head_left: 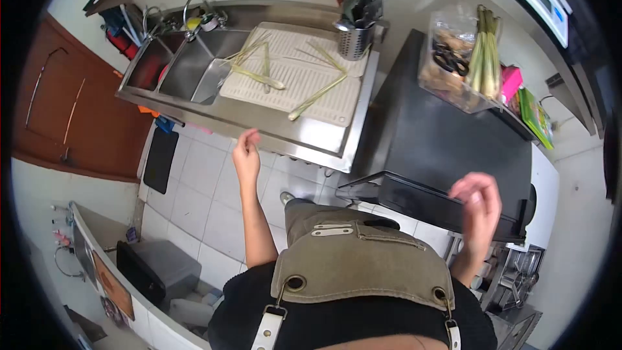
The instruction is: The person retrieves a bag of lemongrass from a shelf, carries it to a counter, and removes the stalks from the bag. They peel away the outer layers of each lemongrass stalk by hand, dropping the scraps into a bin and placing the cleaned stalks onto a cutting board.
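My left hand point(246, 146) hovers in front of the sink counter's edge, fingers loosely bent and apart, with nothing in it. In front of the black flat-topped appliance point(447, 149), my right hand point(478, 202) is raised, its fingers half curled and holding nothing. Several lemongrass stalks point(317, 96) with long leaves lie scattered on the beige ribbed drying mat point(298, 105). A thicker bunch of lemongrass point(484, 58) stands upright in a clear plastic bin point(447, 93) on the appliance, beside black-handled scissors point(450, 61). Neither hand touches these things.
A steel sink point(194, 68) with two taps lies to the left of the mat. A perforated steel utensil holder point(355, 42) stands at the mat's back right corner. A grey bin point(165, 269) is on the tiled floor at lower left, near a brown door point(71, 91).
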`<action>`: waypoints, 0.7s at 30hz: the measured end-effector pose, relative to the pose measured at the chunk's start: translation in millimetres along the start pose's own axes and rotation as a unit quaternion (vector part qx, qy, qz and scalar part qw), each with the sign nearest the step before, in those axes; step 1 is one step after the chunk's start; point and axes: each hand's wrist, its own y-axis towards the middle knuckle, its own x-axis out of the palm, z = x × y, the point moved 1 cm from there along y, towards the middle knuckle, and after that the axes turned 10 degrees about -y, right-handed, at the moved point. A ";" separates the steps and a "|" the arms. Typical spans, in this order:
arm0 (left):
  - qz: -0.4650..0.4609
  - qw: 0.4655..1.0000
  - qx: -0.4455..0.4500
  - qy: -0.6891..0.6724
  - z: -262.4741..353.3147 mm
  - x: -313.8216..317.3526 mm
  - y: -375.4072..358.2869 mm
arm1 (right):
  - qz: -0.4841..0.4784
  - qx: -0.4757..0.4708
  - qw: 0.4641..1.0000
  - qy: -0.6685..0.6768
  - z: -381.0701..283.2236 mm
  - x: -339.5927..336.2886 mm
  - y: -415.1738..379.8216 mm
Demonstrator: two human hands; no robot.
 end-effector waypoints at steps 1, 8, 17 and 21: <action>-0.037 0.997 -0.061 0.006 -9.5 -12.2 -7.7 | -0.047 0.012 0.998 0.042 3.9 25.9 -5.6; -0.041 0.991 -0.116 0.043 -30.1 -29.9 -3.5 | -0.319 0.106 0.932 0.134 9.5 181.4 32.6; -0.099 0.988 -0.056 0.103 -64.0 -130.8 35.7 | -0.098 0.264 0.935 -0.215 308.4 358.9 154.4; -0.062 0.981 -0.083 0.162 -85.4 -204.9 31.5 | -0.092 0.311 0.907 -0.271 324.7 371.4 190.4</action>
